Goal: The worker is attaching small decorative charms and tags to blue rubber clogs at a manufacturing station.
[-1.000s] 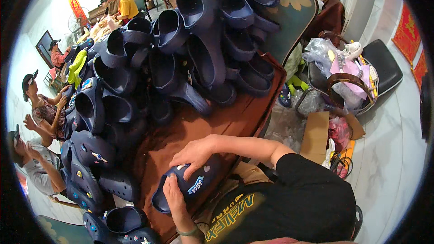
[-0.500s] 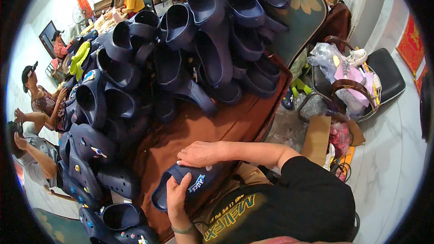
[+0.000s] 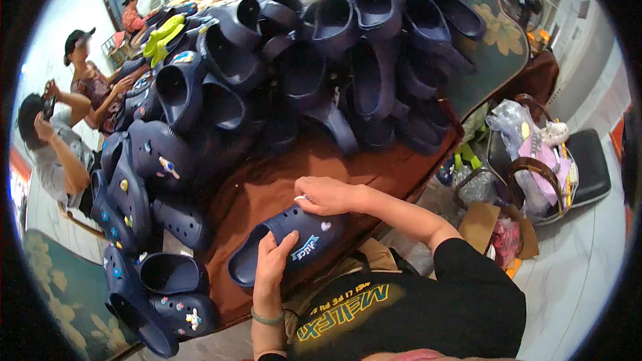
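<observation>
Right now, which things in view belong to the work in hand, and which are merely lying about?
Apparently in the work:
Navy clog, gripped by the left hand
Small white piece, seemingly pinched in the right hand
Brown tablecloth
Piled navy clogs, same kind

Probably just lying about:
Black chair with clear plastic bags
Open cardboard box
</observation>
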